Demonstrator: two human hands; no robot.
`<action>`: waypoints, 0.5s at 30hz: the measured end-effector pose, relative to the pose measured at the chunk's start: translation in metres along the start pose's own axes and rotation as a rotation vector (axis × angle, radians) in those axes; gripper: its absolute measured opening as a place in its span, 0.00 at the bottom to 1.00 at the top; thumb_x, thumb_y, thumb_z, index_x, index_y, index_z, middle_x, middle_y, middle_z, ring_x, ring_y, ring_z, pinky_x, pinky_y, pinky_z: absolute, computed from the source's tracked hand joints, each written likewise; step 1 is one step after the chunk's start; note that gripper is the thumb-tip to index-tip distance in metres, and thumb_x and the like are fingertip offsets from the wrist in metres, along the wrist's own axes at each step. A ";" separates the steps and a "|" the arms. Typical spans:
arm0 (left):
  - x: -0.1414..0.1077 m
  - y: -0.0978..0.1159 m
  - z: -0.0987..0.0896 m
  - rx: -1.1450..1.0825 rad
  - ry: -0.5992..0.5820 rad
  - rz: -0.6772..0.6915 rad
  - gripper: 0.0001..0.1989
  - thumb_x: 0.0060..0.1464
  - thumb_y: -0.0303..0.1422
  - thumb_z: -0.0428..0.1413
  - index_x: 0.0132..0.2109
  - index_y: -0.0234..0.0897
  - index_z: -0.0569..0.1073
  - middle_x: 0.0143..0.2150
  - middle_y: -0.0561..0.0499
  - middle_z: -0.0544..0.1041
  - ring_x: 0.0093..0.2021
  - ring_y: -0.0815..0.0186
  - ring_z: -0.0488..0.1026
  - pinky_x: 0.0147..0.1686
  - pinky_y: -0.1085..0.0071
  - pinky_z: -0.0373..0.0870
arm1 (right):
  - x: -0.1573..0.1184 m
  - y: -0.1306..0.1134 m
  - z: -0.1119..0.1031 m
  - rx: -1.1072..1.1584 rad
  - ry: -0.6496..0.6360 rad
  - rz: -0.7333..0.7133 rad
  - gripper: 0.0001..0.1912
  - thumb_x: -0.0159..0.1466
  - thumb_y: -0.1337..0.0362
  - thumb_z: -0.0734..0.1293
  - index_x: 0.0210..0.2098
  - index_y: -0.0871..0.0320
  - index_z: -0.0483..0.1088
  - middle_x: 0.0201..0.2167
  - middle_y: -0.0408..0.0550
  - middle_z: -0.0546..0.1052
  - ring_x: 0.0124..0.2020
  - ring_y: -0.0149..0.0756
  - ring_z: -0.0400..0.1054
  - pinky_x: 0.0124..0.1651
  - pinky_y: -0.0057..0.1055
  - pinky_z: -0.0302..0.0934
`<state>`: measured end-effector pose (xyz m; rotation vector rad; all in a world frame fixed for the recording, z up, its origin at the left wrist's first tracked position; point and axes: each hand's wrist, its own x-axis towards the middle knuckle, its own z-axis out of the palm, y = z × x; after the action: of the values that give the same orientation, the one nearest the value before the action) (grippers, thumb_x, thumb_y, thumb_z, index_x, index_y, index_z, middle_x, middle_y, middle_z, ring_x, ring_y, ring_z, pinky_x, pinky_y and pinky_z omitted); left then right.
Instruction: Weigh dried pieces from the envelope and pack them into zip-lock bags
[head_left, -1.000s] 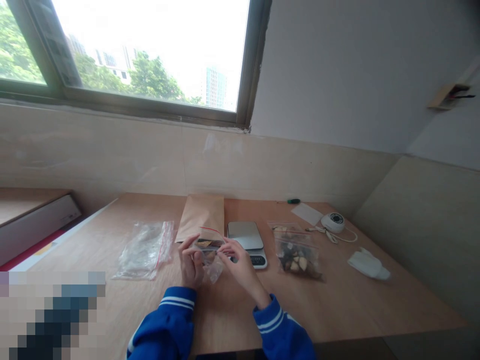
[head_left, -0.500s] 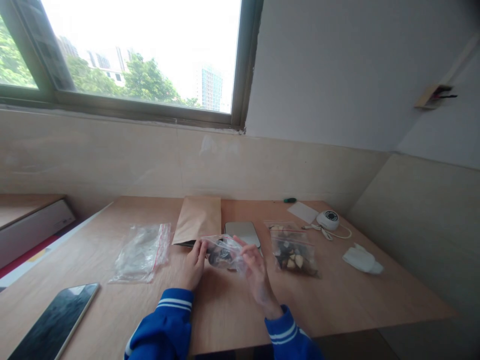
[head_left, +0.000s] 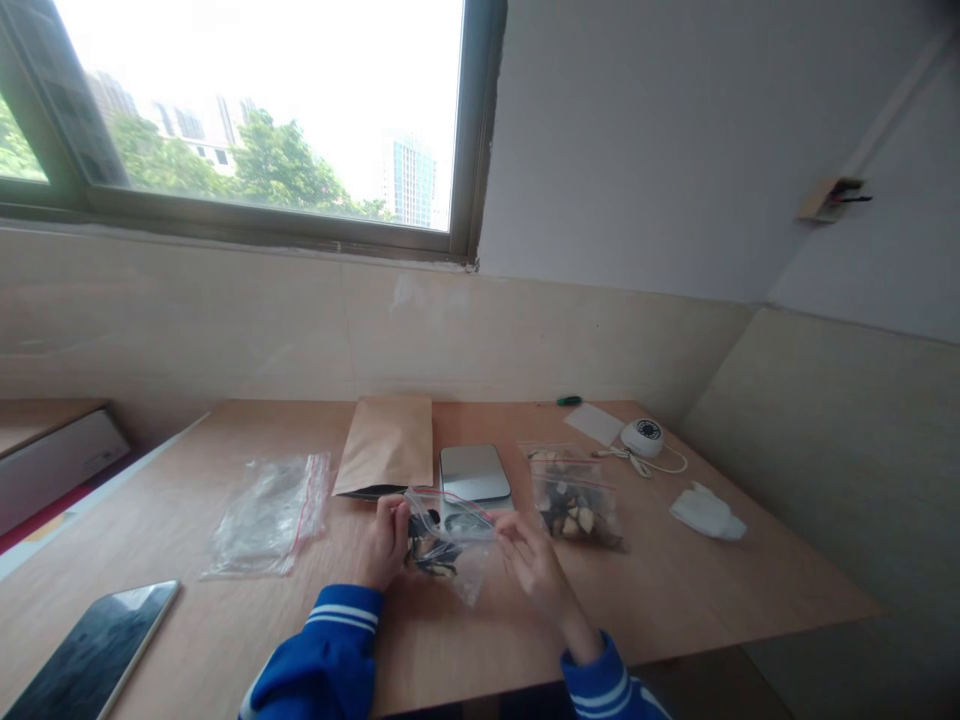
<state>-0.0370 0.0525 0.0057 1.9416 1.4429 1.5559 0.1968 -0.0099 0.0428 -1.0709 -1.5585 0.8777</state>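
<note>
A clear zip-top bag [head_left: 466, 570] with a red seal line hangs between my two hands over the near middle of the table. Dark and pale dried pieces, too blurred to name, lie in its left part. My left hand [head_left: 384, 545] is closed on the bag's upper left corner. At the other end of the seal, my right hand [head_left: 534, 568] pinches the edge. Just behind the bag is a small flat scale [head_left: 474, 472] with a silver top, its front partly covered by the bag. A brown paper pouch [head_left: 388, 442] lies beyond my left hand.
Flat clear zip bags [head_left: 266, 515] lie at left, a phone [head_left: 94, 645] nearer. Filled zip bags [head_left: 577, 510] sit right of the scale. Farther right are a white dome camera [head_left: 642, 437] with cable, a white card [head_left: 595, 424], a green-handled tool [head_left: 570, 401] and a crumpled white item [head_left: 707, 512].
My right hand has moved slightly right and down, and the bag's seal edge is stretched wider. The contents have slid toward the bag's lower left. The whole view has shifted a little.
</note>
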 end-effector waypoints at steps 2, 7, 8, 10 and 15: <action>-0.005 -0.003 0.004 -0.012 0.019 0.015 0.14 0.59 0.44 0.42 0.36 0.39 0.64 0.23 0.51 0.72 0.22 0.65 0.71 0.25 0.69 0.69 | -0.005 0.011 0.017 0.206 0.121 0.110 0.13 0.64 0.54 0.61 0.43 0.55 0.66 0.43 0.53 0.76 0.45 0.42 0.72 0.45 0.36 0.65; -0.014 0.009 0.005 -0.056 -0.034 -0.005 0.12 0.58 0.43 0.44 0.35 0.39 0.64 0.25 0.52 0.71 0.26 0.65 0.72 0.28 0.69 0.70 | -0.010 0.031 0.043 0.473 0.210 0.294 0.23 0.59 0.48 0.66 0.46 0.59 0.67 0.40 0.55 0.78 0.39 0.43 0.74 0.45 0.38 0.66; -0.014 0.014 0.004 -0.089 -0.069 -0.029 0.12 0.58 0.43 0.44 0.36 0.39 0.64 0.26 0.53 0.71 0.26 0.65 0.72 0.29 0.69 0.70 | -0.009 0.033 0.042 0.463 0.233 0.296 0.23 0.58 0.48 0.66 0.44 0.59 0.69 0.40 0.55 0.79 0.39 0.43 0.74 0.44 0.38 0.66; -0.012 0.025 0.003 -0.184 -0.115 -0.110 0.12 0.58 0.43 0.45 0.39 0.39 0.64 0.27 0.52 0.72 0.27 0.65 0.72 0.29 0.69 0.70 | -0.004 0.034 0.035 0.421 0.284 0.292 0.23 0.57 0.47 0.67 0.40 0.60 0.72 0.38 0.55 0.79 0.38 0.44 0.74 0.42 0.37 0.66; -0.003 0.041 0.005 -0.318 -0.169 -0.291 0.16 0.58 0.45 0.45 0.41 0.39 0.67 0.32 0.49 0.74 0.30 0.64 0.73 0.31 0.70 0.70 | 0.004 0.043 0.022 0.294 0.315 0.208 0.21 0.57 0.48 0.68 0.37 0.61 0.74 0.33 0.53 0.80 0.35 0.42 0.74 0.40 0.35 0.65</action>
<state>-0.0112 0.0326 0.0311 1.5613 1.2542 1.3588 0.1842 0.0078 -0.0008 -1.1067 -1.0351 0.9893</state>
